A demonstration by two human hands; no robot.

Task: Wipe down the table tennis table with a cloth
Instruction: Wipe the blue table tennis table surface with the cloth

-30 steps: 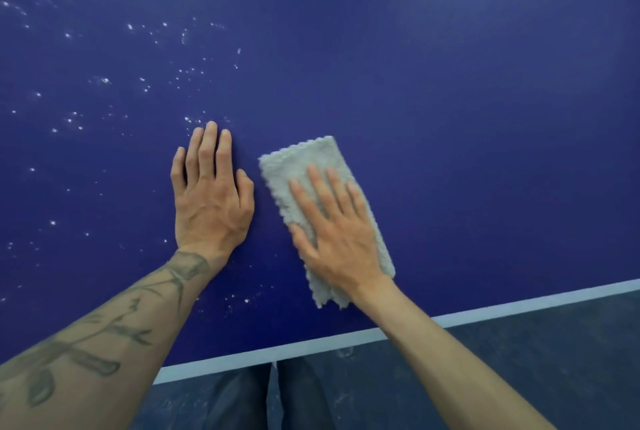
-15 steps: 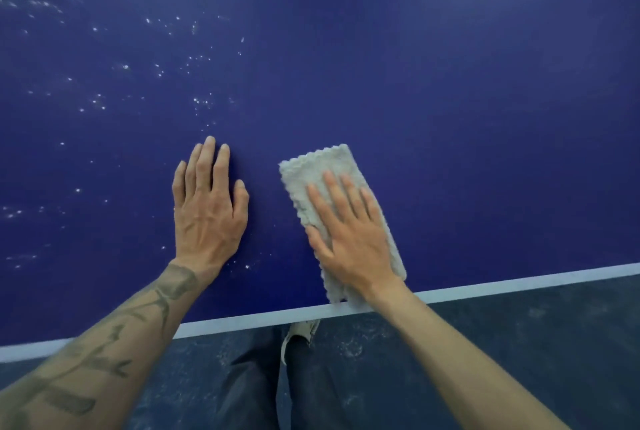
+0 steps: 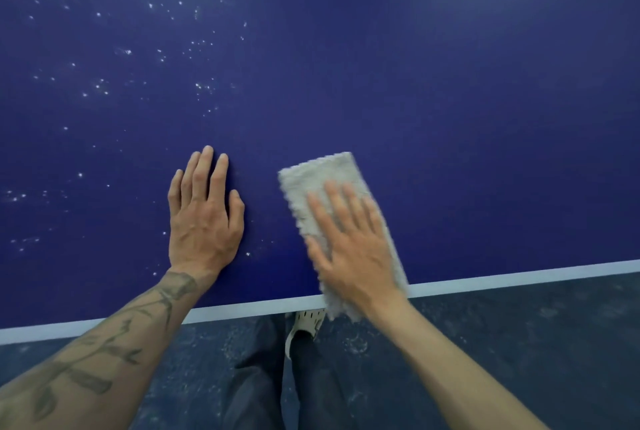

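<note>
We see the wide dark-blue table tennis desk (image 3: 450, 100) fill most of the view. Its white edge line (image 3: 519, 279) runs across the lower part, rising to the right. More of the dark speckled floor (image 3: 519, 343) shows below that line than half a second ago.

The pale grey folded terry cloth (image 3: 322, 180) has slid toward us. Earlier its near end lay on the line; now it hangs just over the desk's edge, above the dark trousers (image 3: 256, 377) and a pale perforated shoe (image 3: 306, 322).

Our right hand (image 3: 353, 249) lies flat on the cloth, blurred by motion. Its fingers (image 3: 334, 197) are straight and spread, pressing down rather than curling round the cloth.

Our left hand (image 3: 204, 221), at the end of the tattooed forearm (image 3: 104, 343), stays where it was, just left of the cloth and not touching it. It lies palm down on the bare desk with its fingers straight and close together, holding nothing.

White specks (image 3: 201, 86) dot the surface to the left and beyond the left hand, and a few lie between the two hands. To the right of the cloth and beyond it the blue surface runs open to the frame's edge.
</note>
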